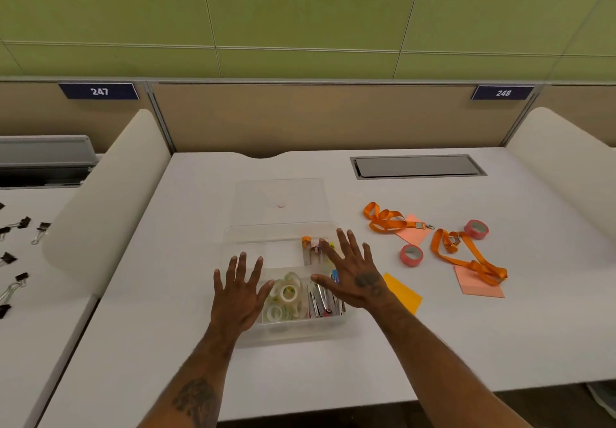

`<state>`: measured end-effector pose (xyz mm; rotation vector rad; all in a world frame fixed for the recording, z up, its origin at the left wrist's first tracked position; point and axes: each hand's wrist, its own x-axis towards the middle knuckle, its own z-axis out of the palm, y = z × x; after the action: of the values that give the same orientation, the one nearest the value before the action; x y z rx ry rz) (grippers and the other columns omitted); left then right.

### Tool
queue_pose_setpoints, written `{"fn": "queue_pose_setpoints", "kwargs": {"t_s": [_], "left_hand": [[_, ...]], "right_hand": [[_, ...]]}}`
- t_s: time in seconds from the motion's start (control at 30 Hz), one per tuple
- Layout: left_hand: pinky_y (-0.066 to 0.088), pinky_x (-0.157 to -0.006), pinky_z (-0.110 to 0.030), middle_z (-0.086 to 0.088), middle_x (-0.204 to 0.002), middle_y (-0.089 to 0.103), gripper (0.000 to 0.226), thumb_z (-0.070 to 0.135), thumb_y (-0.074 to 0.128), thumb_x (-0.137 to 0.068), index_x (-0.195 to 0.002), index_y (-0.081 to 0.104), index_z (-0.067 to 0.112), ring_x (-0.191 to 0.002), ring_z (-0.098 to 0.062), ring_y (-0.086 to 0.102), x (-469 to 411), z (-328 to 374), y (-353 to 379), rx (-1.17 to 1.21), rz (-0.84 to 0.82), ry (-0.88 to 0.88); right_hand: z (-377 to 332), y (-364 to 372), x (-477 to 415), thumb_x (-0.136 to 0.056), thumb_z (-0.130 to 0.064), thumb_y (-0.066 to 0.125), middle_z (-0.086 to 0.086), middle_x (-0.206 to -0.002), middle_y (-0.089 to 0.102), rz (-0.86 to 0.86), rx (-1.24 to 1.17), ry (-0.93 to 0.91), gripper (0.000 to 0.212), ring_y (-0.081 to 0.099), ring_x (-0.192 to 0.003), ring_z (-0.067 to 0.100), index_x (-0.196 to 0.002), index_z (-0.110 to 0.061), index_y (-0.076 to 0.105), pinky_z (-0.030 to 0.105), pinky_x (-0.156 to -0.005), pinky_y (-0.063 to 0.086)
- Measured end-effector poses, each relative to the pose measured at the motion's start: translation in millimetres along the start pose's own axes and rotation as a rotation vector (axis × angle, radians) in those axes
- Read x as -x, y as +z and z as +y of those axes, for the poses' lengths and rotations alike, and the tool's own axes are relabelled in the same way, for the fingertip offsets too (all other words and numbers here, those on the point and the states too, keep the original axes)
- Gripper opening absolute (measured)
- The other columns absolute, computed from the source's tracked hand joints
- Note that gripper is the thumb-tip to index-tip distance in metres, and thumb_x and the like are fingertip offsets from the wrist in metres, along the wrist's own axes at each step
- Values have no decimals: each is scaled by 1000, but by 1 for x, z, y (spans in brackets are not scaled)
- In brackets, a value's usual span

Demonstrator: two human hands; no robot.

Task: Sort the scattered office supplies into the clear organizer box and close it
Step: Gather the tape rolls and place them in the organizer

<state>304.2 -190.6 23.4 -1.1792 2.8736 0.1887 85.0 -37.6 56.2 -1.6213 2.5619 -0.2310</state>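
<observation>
lanyards (390, 219) and tape rolls (412, 255) lie right of box (266, 237).

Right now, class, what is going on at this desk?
A person holds both hands flat and open over a clear box: left hand, right hand. Tape rolls and clips lie inside. The lid is open. Two lanyards, pink tape and sticky notes lie outside.

A clear organizer box (283, 294) sits near the desk's front edge, its lid (281, 199) open and lying flat toward the back. Inside are clear tape rolls (287, 296) and clips (321, 304). Toward the right edge lie two orange lanyards (386, 221), two pink tape rolls (412, 255) and sticky notes (403, 292).
</observation>
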Motion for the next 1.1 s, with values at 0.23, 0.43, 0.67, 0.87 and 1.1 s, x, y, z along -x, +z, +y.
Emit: {"fn": "queue_pose_setpoints", "kwargs": {"t_s": [0.23, 0.43, 0.67, 0.87, 1.1], "left_hand": [[0, -117, -56, -8, -163, -4, 86, 73, -16, -77, -153, -4, 33, -150, -26, -8, -29, 34, -10, -6, 2, 64], [2, -117, -55, -7, -163, 1, 83, 73, -10, -82, -153, 1, 33, -150, -25, -3, -60, 89, -17, -8, 39, 160], [13, -116, -57, -12, -161, 13, 79, 71, -3, -88, -153, 11, 29, -149, -31, 11, -99, 187, -13, -29, 47, 261], [-5, -118, -50, -5, -162, -11, 82, 76, -11, -81, -151, -11, 33, -149, -24, -14, -129, 261, 8, 13, 22, 311], [6, -120, -48, -7, -162, -12, 77, 71, 10, -90, -153, -7, 30, -150, -26, -8, -143, 318, 23, 53, -71, 353]], "right_hand": [[40, -5, 8, -81, -82, 15, 7, -162, -10, 25, -8, 83, 84, -14, -149, 26, -151, -40, -2, 55, -118, 0], [98, -19, 16, -82, -80, 17, 8, -162, -7, 39, -10, 174, 83, -12, -149, 27, -152, -38, 1, 55, -118, -1], [201, -37, 23, -75, -85, -2, 8, -162, -11, 23, 28, 243, 91, -13, -149, 28, -152, -36, -2, 56, -118, -1], [294, -48, 28, -76, -82, 5, 10, -162, -1, 28, 57, 313, 89, -5, -150, 29, -152, -37, 6, 55, -117, 7], [369, -53, 26, -90, -70, 17, 9, -163, -2, -38, 51, 357, 72, -6, -150, 28, -153, -35, 7, 55, -118, 8]]}}
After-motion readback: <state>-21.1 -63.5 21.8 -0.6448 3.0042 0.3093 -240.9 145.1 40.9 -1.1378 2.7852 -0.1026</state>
